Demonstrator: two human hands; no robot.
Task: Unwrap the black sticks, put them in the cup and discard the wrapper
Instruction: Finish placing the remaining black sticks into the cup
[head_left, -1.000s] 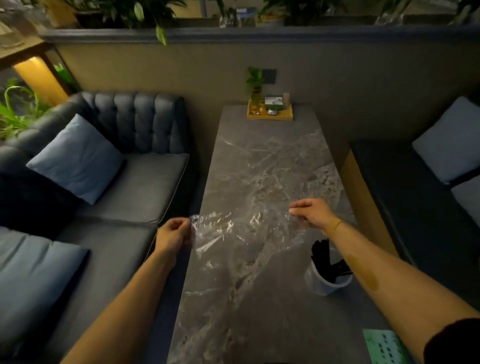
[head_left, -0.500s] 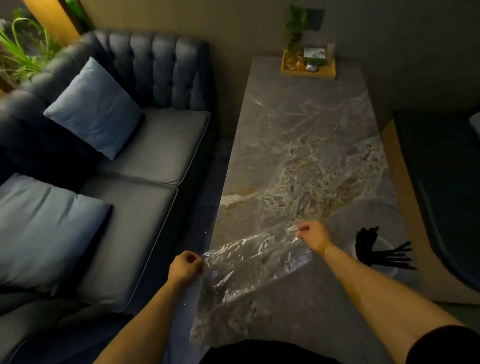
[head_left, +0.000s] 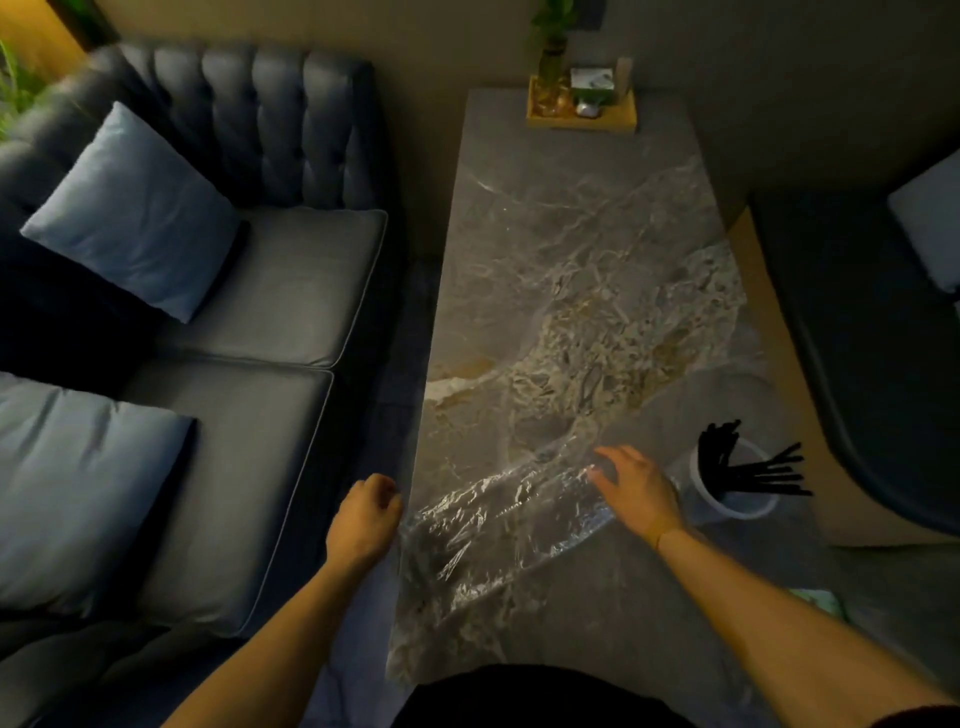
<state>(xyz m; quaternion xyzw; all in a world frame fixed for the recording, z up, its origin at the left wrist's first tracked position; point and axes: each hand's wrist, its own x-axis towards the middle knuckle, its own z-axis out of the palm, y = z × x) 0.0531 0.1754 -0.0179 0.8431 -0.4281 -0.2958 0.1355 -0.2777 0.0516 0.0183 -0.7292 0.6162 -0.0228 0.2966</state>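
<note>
Now the clear wrapper (head_left: 498, 525) lies crumpled on the marble table (head_left: 571, 234), stretched between the two hands near the table's left edge. At its left end the left hand (head_left: 363, 519) has its fingers curled, pinching the film just off the table's edge. Over the wrapper's right end the right hand (head_left: 636, 491) is spread, fingers straight and relaxed, fingertips at or just above the film. Just right of that hand stands the white cup (head_left: 735, 491), the black sticks (head_left: 743, 465) fanned out of it.
</note>
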